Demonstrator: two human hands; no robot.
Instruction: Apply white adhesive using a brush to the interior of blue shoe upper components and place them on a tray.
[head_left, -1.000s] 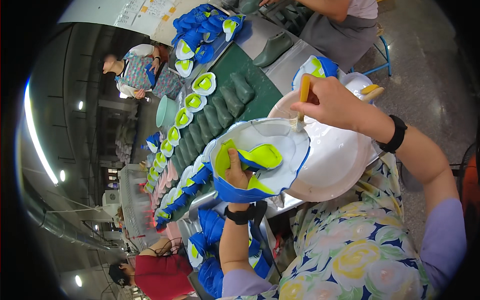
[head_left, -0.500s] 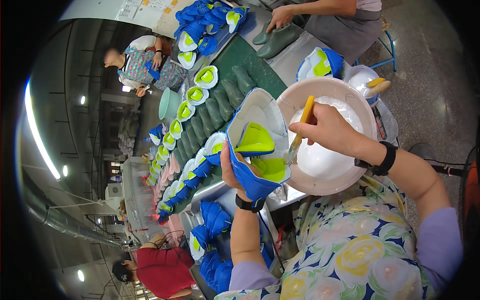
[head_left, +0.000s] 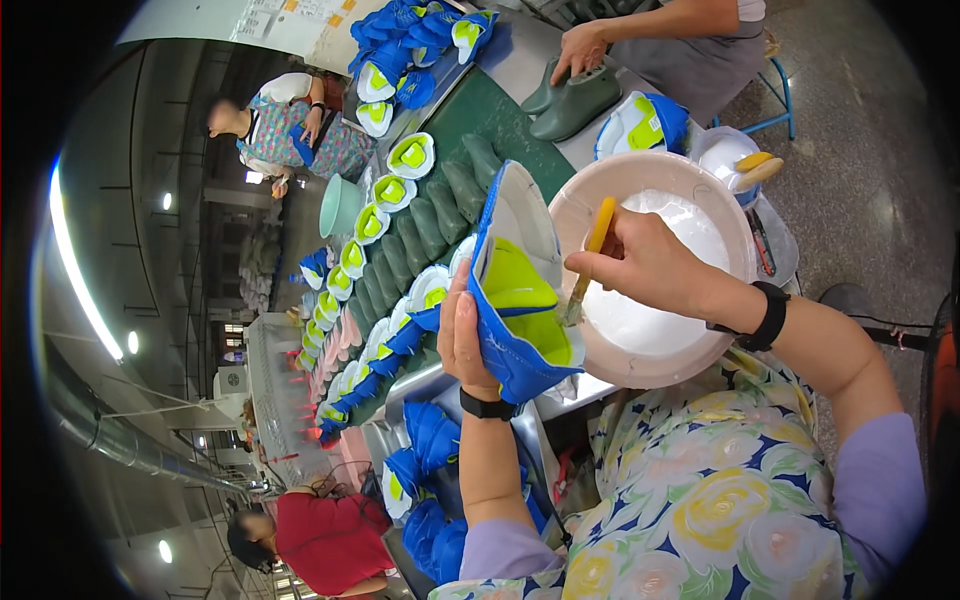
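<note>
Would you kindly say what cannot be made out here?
In the head view:
Part of the left hand: behind the blue upper.
Part of the brush: under the right hand.
Bottom of the basin: under white liquid.
Head of the co-worker in grey: cut off by the upper edge.
Writing on papers: too small.

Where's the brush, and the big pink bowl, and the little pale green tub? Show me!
Brush (head_left: 600, 226): head view, on its yellow handle.
Pink bowl (head_left: 640, 172): head view, on its inner wall.
Pale green tub (head_left: 346, 207): head view, on its side.
</note>
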